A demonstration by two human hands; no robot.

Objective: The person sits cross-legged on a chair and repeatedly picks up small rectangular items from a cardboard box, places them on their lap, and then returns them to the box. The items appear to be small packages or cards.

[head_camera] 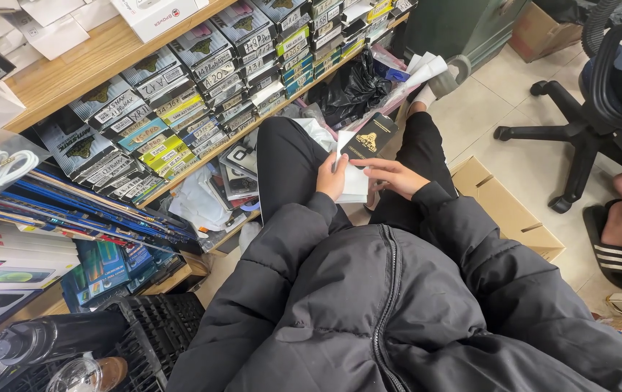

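From the head view I judged the work barely begun: my left hand [331, 180] pinched the flat white paper sleeve [355, 181] closed-fingered over my lap, the glossy black card packet with gold emblem [369, 138] half out above it, my right hand [396, 176] loosely curled, fingertips on the sleeve's edge.

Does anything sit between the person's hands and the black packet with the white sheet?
Nothing visible does. The left hand and right hand both already touch the white sheet and black packet over the lap.
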